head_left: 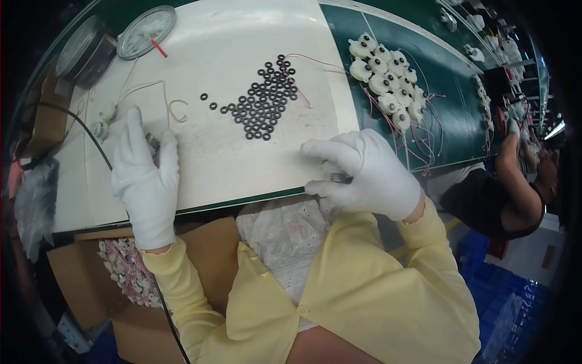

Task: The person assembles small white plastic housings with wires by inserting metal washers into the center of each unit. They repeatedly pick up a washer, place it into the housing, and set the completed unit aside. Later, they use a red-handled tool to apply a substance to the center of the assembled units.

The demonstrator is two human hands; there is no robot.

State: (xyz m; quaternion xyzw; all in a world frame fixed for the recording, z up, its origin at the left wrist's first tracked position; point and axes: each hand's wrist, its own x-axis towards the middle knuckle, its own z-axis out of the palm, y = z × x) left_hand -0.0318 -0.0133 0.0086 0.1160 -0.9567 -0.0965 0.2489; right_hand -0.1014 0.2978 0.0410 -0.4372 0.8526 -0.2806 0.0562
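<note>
My left hand [144,182], in a white glove, lies at the left of the white worktop with its fingers stretched out and its thumb apart. A small grey metal piece [153,142] shows in the gap between thumb and fingers; whether they touch it I cannot tell. Beyond the fingertips are small white parts [100,128] with thin wires. My right hand [370,176], also gloved, hovers over the front edge with fingers curled round a small metallic piece [341,178], mostly hidden. Many black rings [257,109] lie loosely spread on the worktop between and beyond the hands.
White round wired units [388,82] sit grouped on the green surface [445,115] at right. At far left stand a clear round tub [88,54] and a shallow dish [145,33] with a red stick [159,48]. A cardboard box [85,285] sits below; another person [503,194] is at right.
</note>
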